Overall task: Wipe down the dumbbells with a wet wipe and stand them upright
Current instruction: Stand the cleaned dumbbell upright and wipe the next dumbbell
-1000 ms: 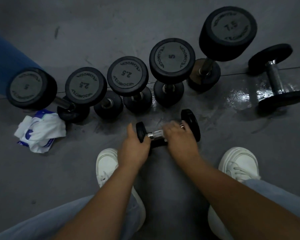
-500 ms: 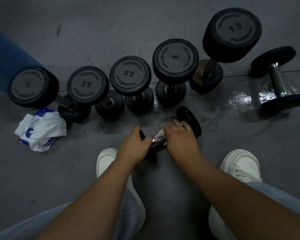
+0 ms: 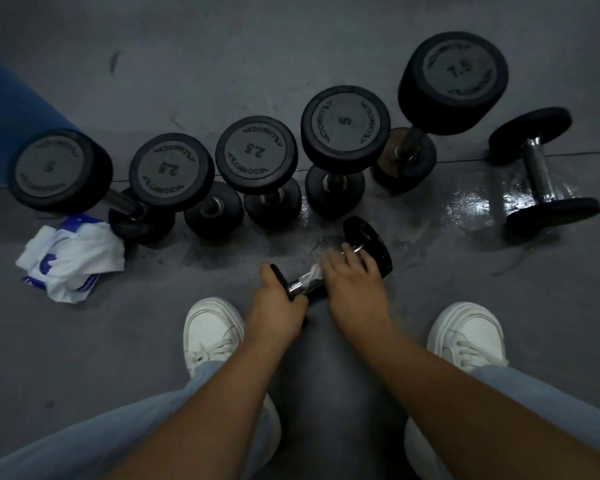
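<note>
Dumbbell: small, lying tilted on the floor between the shoes, just in front of the row.
Left hand: curled round its near end, steadying it.
Right hand: holds the wipe against the handle; fingers blurred.
Done: five in the row stand upright, so most of the task looks finished.
Left: finish this one and stand it up. A sixth lies on its side at the right, beside a wet patch.
Weights: row caps read 5, 2.5, 2.5, 5, 7.5.
Brand: rim lettering looks like TECHNOGYM, end letters unclear.
Pack: white and blue, left of the row, print unreadable.
</note>
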